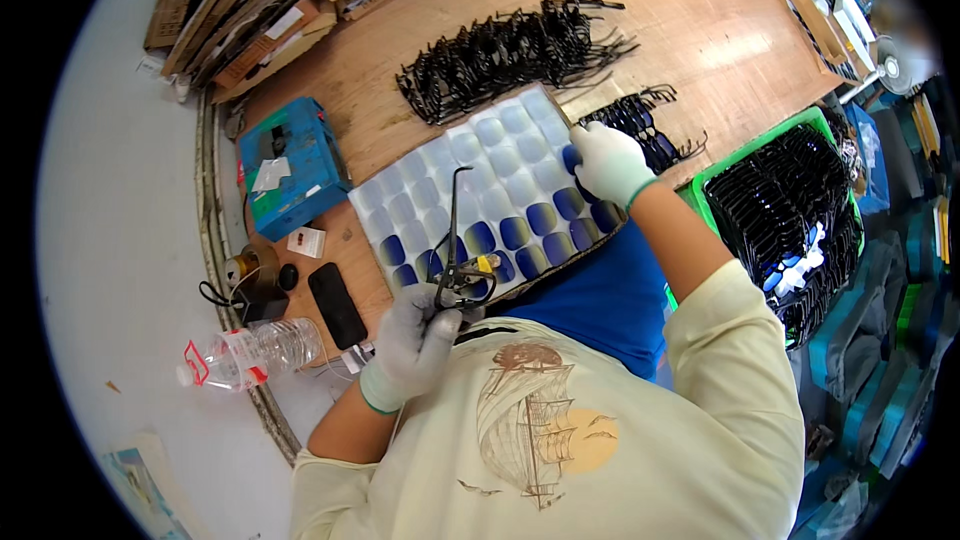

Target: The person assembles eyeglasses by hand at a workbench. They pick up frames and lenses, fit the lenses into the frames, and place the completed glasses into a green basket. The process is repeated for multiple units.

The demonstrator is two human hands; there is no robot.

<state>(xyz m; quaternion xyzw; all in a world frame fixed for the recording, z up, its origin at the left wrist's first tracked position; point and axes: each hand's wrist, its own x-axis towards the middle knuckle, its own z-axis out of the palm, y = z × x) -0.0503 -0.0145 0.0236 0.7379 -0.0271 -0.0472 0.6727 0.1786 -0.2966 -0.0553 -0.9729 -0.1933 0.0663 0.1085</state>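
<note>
My left hand [414,347], in a white glove, grips a black eyeglass frame [453,265] with a temple arm pointing up; a small yellow tag [487,263] shows at its front. My right hand [612,166], also gloved, is closed at the right edge of a lens tray [392,168]. A dark blue lens [571,158] shows at its fingertips and appears pinched. The tray holds rows of pale, clear-looking lenses [466,147] and, nearer me, blue-tinted lenses [514,233]. Part of the tray's near side is hidden behind my left hand and the frame.
Black eyeglass frames [490,60] are piled behind the tray, with more [640,125] beyond my right hand. A green crate [708,202] of frames stands at right. Leftward are a blue box [300,175], a phone [337,304], a plastic bottle [270,348] and stacked cardboard [235,15].
</note>
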